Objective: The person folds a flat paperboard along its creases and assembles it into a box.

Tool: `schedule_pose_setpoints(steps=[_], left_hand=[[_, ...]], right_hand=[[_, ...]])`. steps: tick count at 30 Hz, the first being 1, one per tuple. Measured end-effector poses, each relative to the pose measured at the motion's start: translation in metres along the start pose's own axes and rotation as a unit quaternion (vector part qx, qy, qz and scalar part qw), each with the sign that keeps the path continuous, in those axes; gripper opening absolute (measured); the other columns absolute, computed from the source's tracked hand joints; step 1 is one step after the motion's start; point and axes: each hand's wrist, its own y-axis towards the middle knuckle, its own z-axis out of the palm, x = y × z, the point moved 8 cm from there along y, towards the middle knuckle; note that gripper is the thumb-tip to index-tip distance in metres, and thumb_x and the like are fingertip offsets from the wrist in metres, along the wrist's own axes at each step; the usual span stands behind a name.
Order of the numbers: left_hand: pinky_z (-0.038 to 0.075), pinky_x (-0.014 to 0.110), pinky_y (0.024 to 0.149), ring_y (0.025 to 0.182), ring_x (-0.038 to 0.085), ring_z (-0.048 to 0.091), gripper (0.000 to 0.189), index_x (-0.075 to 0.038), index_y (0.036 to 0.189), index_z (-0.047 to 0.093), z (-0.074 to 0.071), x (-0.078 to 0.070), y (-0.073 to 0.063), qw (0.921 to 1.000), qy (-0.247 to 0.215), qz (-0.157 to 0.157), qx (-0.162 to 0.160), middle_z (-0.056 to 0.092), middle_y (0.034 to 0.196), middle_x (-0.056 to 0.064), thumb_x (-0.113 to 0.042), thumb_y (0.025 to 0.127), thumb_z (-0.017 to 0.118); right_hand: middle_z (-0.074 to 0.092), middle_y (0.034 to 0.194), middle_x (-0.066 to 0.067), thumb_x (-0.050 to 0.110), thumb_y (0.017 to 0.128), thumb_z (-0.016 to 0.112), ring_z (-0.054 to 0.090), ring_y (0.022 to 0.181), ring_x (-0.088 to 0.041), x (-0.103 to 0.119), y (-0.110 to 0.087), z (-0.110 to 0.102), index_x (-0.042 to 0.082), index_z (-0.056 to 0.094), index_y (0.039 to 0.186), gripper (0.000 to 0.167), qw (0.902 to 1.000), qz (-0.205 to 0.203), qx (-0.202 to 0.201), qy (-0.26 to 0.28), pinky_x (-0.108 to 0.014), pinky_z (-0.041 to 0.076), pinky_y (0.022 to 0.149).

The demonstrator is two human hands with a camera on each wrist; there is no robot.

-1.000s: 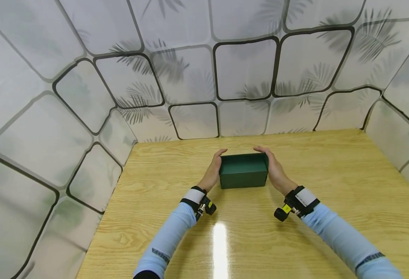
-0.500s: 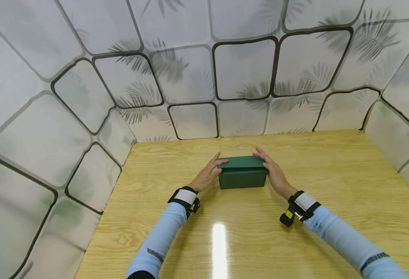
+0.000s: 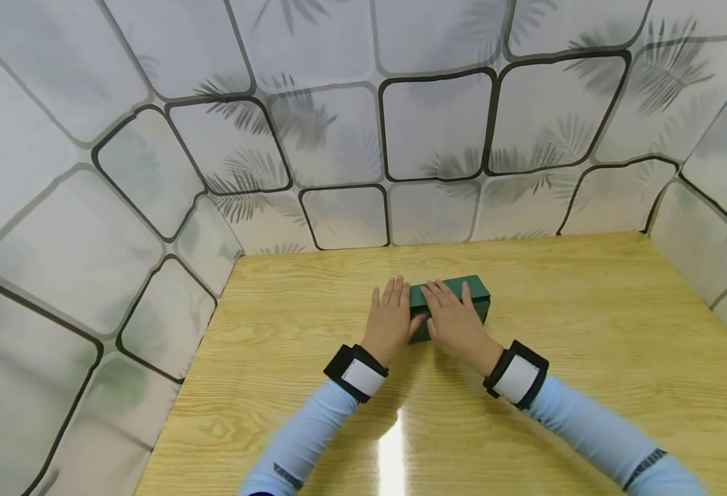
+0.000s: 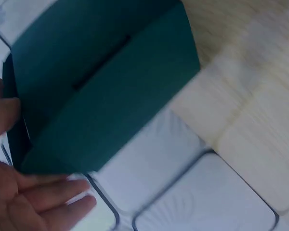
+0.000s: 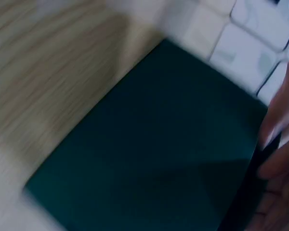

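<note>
A dark green cardboard box sits on the wooden table, its lid folded over the top. My left hand lies along the box's left end, fingers straight and pointing away, thumb at the front. Across the lid and front lies my right hand, fingers extended, hiding the middle of the box. In the left wrist view, the green box shows a dark slit, and my left hand is at its end. A broad green panel of the box fills the right wrist view, with fingers at its right edge.
The wooden table extends around the box on all sides. Behind it and to the left and right stand pale walls with dark outlined shapes and leaf prints. A bright light reflection lies on the table's near part.
The box's lid has come down over its open top. My right hand moved from the right end onto the lid, and the box has turned and shifted slightly right.
</note>
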Motion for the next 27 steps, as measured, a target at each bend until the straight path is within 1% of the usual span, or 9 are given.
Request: schedule_pose_setpoints(steps=[4, 7, 9, 11, 14, 18, 20, 23, 27], left_hand=[[0.036, 0.046, 0.111, 0.139, 0.024, 0.041, 0.055, -0.004, 0.144, 0.044, -0.004, -0.022, -0.005, 0.9968, 0.065, 0.001, -0.047, 0.046, 0.148, 0.012, -0.032, 0.098, 0.055], [0.038, 0.046, 0.108, 0.136, 0.025, 0.044, 0.047, -0.003, 0.143, 0.046, -0.005, -0.031, -0.01, 0.9908, 0.103, -0.003, -0.087, 0.048, 0.146, 0.013, -0.021, 0.1, 0.05], [0.04, 0.046, 0.107, 0.135, 0.025, 0.045, 0.046, -0.001, 0.142, 0.045, -0.004, -0.034, -0.012, 0.9867, 0.122, -0.008, -0.106, 0.048, 0.145, 0.014, -0.021, 0.101, 0.048], [0.041, 0.045, 0.106, 0.135, 0.024, 0.046, 0.047, -0.002, 0.143, 0.045, -0.002, -0.035, -0.012, 0.9835, 0.14, -0.011, -0.114, 0.048, 0.146, 0.014, -0.025, 0.101, 0.046], [0.04, 0.045, 0.107, 0.136, 0.023, 0.045, 0.058, -0.002, 0.143, 0.045, 0.004, -0.038, -0.012, 0.9825, 0.154, -0.002, -0.104, 0.046, 0.147, 0.014, -0.039, 0.098, 0.051], [0.038, 0.044, 0.109, 0.138, 0.023, 0.042, 0.077, -0.002, 0.144, 0.044, 0.011, -0.041, -0.011, 0.9853, 0.147, 0.013, -0.086, 0.044, 0.149, 0.014, -0.058, 0.091, 0.053], [0.037, 0.044, 0.11, 0.139, 0.023, 0.041, 0.08, -0.002, 0.143, 0.045, 0.012, -0.041, -0.01, 0.9855, 0.144, 0.016, -0.088, 0.044, 0.149, 0.013, -0.061, 0.09, 0.051], [0.037, 0.043, 0.11, 0.139, 0.022, 0.041, 0.08, -0.002, 0.144, 0.044, 0.013, -0.037, -0.01, 0.9848, 0.145, 0.021, -0.093, 0.044, 0.149, 0.013, -0.062, 0.091, 0.048], [0.035, 0.043, 0.111, 0.14, 0.02, 0.039, 0.078, -0.004, 0.145, 0.042, 0.015, -0.026, -0.008, 0.9863, 0.141, 0.019, -0.084, 0.043, 0.15, 0.01, -0.061, 0.092, 0.048]], right_hand=[[0.04, 0.146, -0.029, 0.016, 0.094, 0.061, 0.036, 0.138, -0.043, 0.014, 0.002, 0.006, -0.01, 0.041, 0.14, 0.057, 0.9996, 0.014, 0.024, 0.002, -0.071, 0.024, 0.105], [0.038, 0.146, -0.031, 0.018, 0.093, 0.063, 0.034, 0.138, -0.045, 0.017, 0.002, 0.009, -0.011, 0.039, 0.142, 0.062, 0.9994, 0.022, 0.027, 0.0, -0.069, 0.026, 0.105], [0.039, 0.146, -0.031, 0.019, 0.093, 0.064, 0.035, 0.137, -0.045, 0.018, 0.002, 0.01, -0.011, 0.039, 0.142, 0.062, 0.9995, 0.018, 0.026, -0.005, -0.068, 0.028, 0.105], [0.038, 0.146, -0.031, 0.019, 0.094, 0.062, 0.035, 0.138, -0.044, 0.017, 0.001, 0.01, -0.01, 0.038, 0.142, 0.061, 0.9993, 0.017, 0.031, -0.006, -0.067, 0.029, 0.105], [0.033, 0.149, -0.032, 0.016, 0.093, 0.06, 0.031, 0.14, -0.045, 0.011, -0.004, 0.01, -0.012, 0.036, 0.143, 0.062, 0.9986, 0.015, 0.05, 0.012, -0.067, 0.027, 0.106], [0.025, 0.151, -0.035, 0.014, 0.092, 0.056, 0.023, 0.142, -0.047, -0.004, -0.012, 0.01, -0.017, 0.029, 0.143, 0.065, 0.9966, 0.01, 0.075, 0.032, -0.063, 0.025, 0.11], [0.024, 0.15, -0.037, 0.014, 0.094, 0.052, 0.023, 0.142, -0.049, -0.015, -0.014, 0.007, -0.019, 0.028, 0.143, 0.064, 0.9966, 0.016, 0.075, 0.032, -0.061, 0.025, 0.111], [0.022, 0.15, -0.038, 0.015, 0.096, 0.044, 0.021, 0.142, -0.049, -0.034, -0.02, 0.003, -0.02, 0.025, 0.143, 0.061, 0.9958, 0.04, 0.075, 0.035, -0.059, 0.024, 0.113], [0.018, 0.152, -0.038, 0.013, 0.1, 0.036, 0.018, 0.143, -0.049, -0.053, -0.027, 0.0, -0.02, 0.021, 0.144, 0.057, 0.9921, 0.069, 0.072, 0.077, -0.059, 0.022, 0.113]])
